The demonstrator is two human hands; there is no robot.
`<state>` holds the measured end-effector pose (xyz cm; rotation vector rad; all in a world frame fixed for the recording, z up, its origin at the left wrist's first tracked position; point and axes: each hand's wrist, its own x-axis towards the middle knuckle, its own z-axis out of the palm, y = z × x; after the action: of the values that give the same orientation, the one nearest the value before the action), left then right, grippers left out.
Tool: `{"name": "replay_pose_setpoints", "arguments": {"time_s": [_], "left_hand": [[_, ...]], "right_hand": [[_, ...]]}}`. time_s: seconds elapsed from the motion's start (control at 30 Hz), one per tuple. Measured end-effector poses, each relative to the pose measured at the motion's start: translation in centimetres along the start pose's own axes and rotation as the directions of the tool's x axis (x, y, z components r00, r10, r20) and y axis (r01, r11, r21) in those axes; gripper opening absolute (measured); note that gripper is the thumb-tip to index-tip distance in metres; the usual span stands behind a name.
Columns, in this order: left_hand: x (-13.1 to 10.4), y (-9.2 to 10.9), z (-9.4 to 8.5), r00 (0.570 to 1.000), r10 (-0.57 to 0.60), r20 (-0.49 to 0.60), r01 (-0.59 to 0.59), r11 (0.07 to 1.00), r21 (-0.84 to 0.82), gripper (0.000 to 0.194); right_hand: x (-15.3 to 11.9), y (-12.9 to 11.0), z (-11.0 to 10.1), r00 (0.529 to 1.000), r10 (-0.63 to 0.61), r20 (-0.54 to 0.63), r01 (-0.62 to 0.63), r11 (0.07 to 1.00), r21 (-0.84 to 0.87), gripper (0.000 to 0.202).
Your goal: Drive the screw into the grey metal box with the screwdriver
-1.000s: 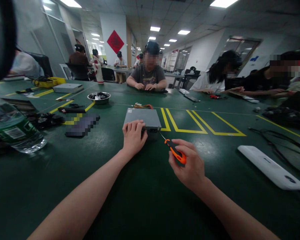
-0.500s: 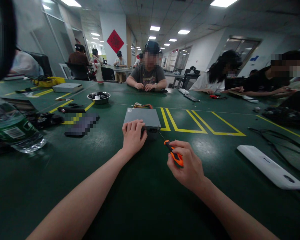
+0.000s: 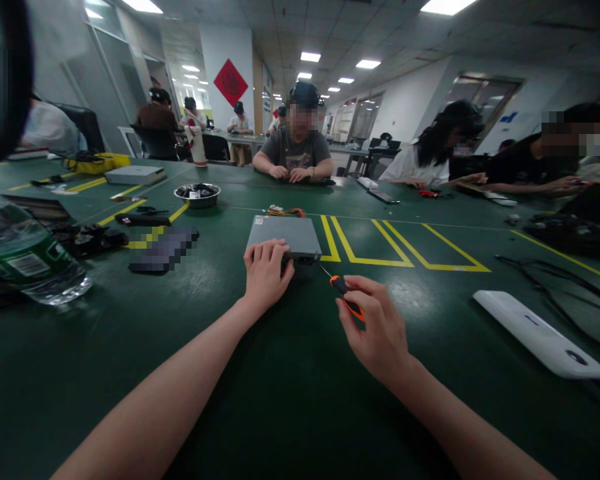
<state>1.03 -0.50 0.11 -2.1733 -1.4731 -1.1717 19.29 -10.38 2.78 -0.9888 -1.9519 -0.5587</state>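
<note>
Box [image 3: 286, 232] lies partly under left hand [image 3: 265, 272]; screwdriver [image 3: 340, 285] sits in right hand [image 3: 377, 320].

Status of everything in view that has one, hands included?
Grey box: top panel in place
Left hand: resting on the grey box
Screwdriver: held, pointing at the grey box; tip contact unclear
Right hand: gripping screwdriver
Steel bowl: holding dark items
Ceiling lights: lit

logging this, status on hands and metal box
Left hand on metal box. Right hand gripping orange-black screwdriver, shaft toward box's near right corner. Wires behind box, clear of screwdriver.
</note>
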Motion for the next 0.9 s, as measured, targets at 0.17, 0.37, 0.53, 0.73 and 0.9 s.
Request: {"name": "replay_pose_setpoints", "arguments": {"time_s": [0.17,0.37,0.53,0.73,0.9], "left_hand": [[0.03,0.03,-0.02,1.000,-0.003,0.001,0.003,1.000,-0.022,0.019],[0.03,0.01,0.04,1.000,-0.010,0.001,0.010,1.000,-0.025,0.019],[0.03,-0.04,0.14,1.000,-0.016,0.001,0.017,0.999,-0.039,0.020],[0.02,-0.05,0.08,1.000,-0.008,0.002,0.008,1.000,-0.025,0.019],[0.02,-0.03,0.09,1.000,-0.014,0.006,0.014,0.999,-0.030,0.020]], "right_hand": [[-0.18,0.00,-0.03,1.000,-0.023,0.015,0.024,0.998,-0.058,0.023],[-0.39,-0.11,0.48,0.998,-0.052,0.026,0.050,0.996,0.067,0.031],[-0.03,-0.11,0.16,1.000,-0.029,0.006,0.030,0.997,-0.073,0.022],[-0.32,-0.40,0.55,0.995,-0.099,0.008,0.099,0.995,0.033,0.033],[-0.49,-0.18,0.74,0.997,-0.059,0.051,0.054,0.994,0.092,0.026]]}}
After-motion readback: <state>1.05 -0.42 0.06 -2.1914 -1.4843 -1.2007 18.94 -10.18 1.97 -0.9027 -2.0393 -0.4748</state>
